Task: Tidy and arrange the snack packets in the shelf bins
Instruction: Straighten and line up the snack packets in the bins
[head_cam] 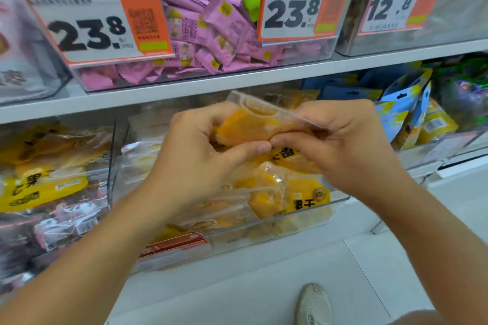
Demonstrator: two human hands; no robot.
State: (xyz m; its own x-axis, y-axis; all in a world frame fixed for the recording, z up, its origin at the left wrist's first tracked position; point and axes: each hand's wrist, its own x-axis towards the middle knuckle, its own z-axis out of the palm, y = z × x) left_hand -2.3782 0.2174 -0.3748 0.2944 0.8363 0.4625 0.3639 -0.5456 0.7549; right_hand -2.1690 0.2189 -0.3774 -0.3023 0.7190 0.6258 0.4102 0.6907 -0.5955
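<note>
Between your two hands, above the middle bin, a yellow dried-fruit packet (253, 124) is pinched at both ends. Your left hand (200, 155) curls its fingers round the packet's left end, thumb pressed along the underside; your right hand (340, 140) clamps the right end the same way, and the two thumb tips nearly meet under the packet. The clear sealed edge sticks up and away from you, slightly tilted.

Below your hands, the clear middle bin (264, 229) holds more yellow packets (287, 192), lying loosely at mixed angles. To do this step well, flatten the held packet first — smooth it with your thumbs, don't crush the fruit — then lay it printed face up, in line with its neighbours, so the stack sits level inside the front wall.

Left of it, a neighbouring bin (111, 155) carries similar yellow packs; to the right, blue-and-yellow pouches (406, 103) stand upright. On the far upper shelf, pink sweets (216, 34) fill a bin behind orange price tags (97, 24). Near you, a pale shoe (314, 303) shows on the floor.
</note>
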